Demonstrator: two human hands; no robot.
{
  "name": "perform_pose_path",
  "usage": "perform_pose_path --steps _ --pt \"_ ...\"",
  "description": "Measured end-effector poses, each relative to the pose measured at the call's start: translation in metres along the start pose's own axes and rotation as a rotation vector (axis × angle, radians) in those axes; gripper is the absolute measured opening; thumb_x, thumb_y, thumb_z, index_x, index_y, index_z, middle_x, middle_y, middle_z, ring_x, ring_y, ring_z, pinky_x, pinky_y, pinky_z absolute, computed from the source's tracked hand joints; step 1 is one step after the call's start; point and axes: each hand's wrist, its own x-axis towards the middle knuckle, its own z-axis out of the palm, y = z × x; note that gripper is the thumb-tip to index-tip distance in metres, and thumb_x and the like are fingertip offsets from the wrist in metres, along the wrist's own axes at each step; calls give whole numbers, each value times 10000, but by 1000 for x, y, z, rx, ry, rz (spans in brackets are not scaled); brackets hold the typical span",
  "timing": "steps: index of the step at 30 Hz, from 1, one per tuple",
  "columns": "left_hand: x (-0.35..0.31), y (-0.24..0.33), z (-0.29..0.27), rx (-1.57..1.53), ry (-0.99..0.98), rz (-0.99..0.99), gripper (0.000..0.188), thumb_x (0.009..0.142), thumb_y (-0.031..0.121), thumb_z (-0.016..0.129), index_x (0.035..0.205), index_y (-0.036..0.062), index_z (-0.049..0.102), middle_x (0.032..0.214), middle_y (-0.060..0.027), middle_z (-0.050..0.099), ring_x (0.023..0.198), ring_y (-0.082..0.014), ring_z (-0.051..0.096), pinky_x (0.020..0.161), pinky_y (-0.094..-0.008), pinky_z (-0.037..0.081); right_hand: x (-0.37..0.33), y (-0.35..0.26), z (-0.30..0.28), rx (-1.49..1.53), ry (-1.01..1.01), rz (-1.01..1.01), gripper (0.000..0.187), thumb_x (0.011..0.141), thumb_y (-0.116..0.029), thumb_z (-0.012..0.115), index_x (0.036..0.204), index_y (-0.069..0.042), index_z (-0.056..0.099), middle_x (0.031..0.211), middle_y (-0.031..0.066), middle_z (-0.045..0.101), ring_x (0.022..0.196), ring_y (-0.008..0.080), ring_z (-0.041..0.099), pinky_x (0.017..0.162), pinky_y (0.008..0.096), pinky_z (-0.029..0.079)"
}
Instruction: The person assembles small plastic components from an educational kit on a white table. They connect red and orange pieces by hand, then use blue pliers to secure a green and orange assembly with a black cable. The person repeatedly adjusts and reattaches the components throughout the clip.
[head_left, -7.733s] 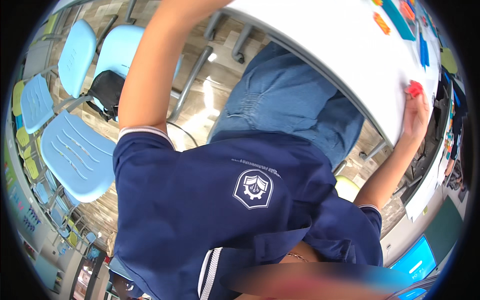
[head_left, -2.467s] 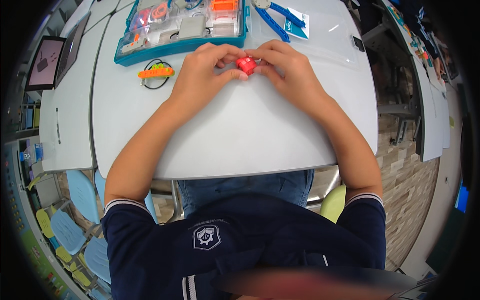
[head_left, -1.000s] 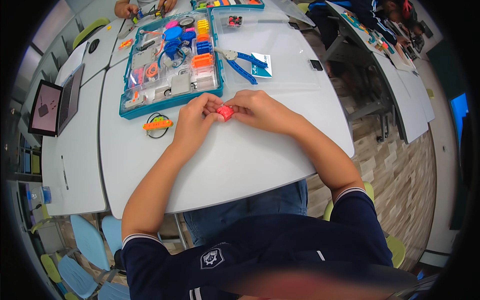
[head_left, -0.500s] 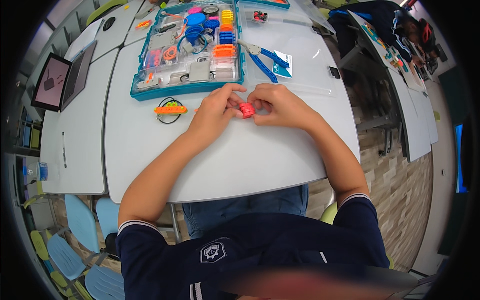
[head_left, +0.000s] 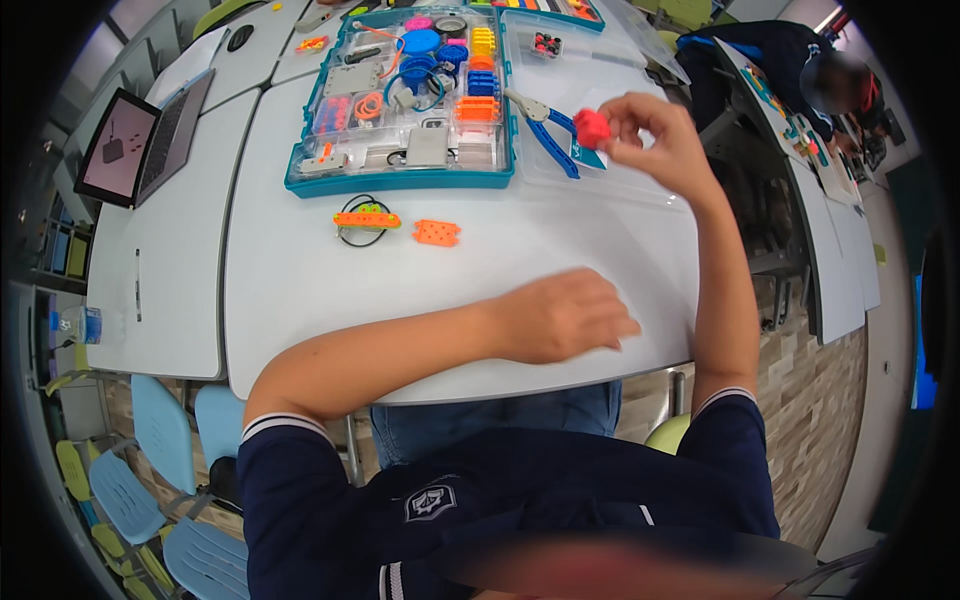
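A small red block [head_left: 591,128] sits pinched at the fingertips of the right hand [head_left: 660,140], which is raised above the far right part of the white surface [head_left: 300,300]. The block sticks out to the left of the fingers, so most of it shows; the grip is closed around its right side, thumb below and fingers curled over the top. Just left of the block and below it lie blue-handled pliers [head_left: 545,128], apart from the hand.

The left hand [head_left: 565,315] rests palm down on the surface near its front edge, fingers spread loosely and holding nothing; it is a little blurred.

Farther left on the surface lie an orange flat piece with holes [head_left: 437,233] and, just beside it, an orange strip on a black loop of wire [head_left: 366,219]. Behind them stands an open teal parts tray [head_left: 400,181] filled with orange, blue, yellow and pink pieces. A laptop [head_left: 140,140] stands on the next table to the left.
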Motion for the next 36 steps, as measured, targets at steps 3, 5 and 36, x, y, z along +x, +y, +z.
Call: perform_pose_path --steps 3,5,36 --pt "14 -13 29 -6 -228 190 189 853 145 659 1014 50 633 839 -42 570 846 -222 580 802 -333 490 47 26 -13 -62 48 -13 277 763 -138 783 1005 -11 734 761 -18 639 688 51 545 644 214 452" --pt "21 -26 41 21 -283 223 167 852 134 632 997 49 633 803 -44 542 818 -219 567 793 -329 484 85 48 -19 -165 81 0 304 774 -177 800 1023 -13 739 763 -21 633 716 54 569 673 208 460" --pt "-2 -33 58 18 -131 -204 128 749 182 638 664 112 704 791 -28 622 890 -213 533 816 -306 451 339 255 31 -262 -97 124 293 735 -192 812 959 -37 703 761 52 687 661 150 638 588 308 513"
